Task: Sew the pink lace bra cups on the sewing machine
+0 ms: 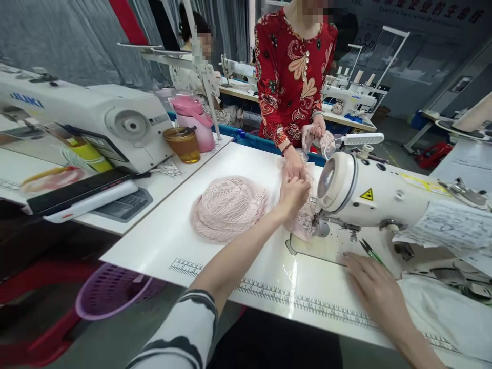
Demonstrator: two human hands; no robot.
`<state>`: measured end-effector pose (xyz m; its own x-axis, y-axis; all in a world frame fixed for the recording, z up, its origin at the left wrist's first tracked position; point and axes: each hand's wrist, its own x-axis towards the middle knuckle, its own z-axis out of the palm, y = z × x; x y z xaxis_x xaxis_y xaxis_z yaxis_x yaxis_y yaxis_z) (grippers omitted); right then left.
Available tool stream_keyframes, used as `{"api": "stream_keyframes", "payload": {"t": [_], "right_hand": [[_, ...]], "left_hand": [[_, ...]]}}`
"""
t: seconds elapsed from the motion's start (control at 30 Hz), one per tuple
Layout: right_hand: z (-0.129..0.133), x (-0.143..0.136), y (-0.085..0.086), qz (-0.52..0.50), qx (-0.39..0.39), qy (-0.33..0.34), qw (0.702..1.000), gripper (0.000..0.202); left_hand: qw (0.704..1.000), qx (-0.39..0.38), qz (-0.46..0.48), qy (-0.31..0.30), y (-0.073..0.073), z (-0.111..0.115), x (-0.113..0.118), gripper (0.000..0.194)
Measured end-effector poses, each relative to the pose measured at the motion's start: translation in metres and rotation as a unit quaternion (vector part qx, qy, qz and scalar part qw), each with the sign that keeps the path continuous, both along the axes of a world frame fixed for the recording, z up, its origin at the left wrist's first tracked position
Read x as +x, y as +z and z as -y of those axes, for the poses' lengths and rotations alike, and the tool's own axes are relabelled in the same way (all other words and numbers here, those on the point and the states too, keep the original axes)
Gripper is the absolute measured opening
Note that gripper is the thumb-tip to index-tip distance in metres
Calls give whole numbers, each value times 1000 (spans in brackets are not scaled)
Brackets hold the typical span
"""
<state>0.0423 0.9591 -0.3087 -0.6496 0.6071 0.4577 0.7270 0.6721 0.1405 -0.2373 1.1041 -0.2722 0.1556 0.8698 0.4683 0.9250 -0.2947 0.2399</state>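
Note:
My left hand (294, 197) is closed on pink lace fabric (303, 223) beside the sewing machine head (338, 182). Another person's hand (293, 163) touches the same lace just beyond my fingers. My right hand (371, 279) lies palm down at the front of the machine bed, fingers spread, holding nothing. Green-handled snips (371, 252) lie just beyond its fingers. A rounded bundle of pink lace (230, 207) rests on the white table (154, 251), left of my left forearm.
A person in a red patterned top (295, 77) stands across the table. At left are another sewing machine (92, 120), an amber cup (182, 145) and a pink jug (194, 123). A purple basket (109, 292) sits below the table edge. White cloth (446, 312) lies at right.

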Motion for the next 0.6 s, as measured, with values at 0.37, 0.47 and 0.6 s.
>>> {"api": "stream_keyframes", "payload": {"t": [0.37, 0.47, 0.6], "right_hand": [[-44, -74, 13, -31, -17, 104, 994, 36], [-58, -81, 11, -34, -71, 106, 991, 26], [-66, -78, 5, -50, -107, 131, 984, 17]], "left_hand": [[970, -158, -99, -154, 3, 87, -33, 35], [962, -164, -107, -189, 3, 92, -31, 26], [956, -161, -94, -227, 4, 96, -32, 5]]}}
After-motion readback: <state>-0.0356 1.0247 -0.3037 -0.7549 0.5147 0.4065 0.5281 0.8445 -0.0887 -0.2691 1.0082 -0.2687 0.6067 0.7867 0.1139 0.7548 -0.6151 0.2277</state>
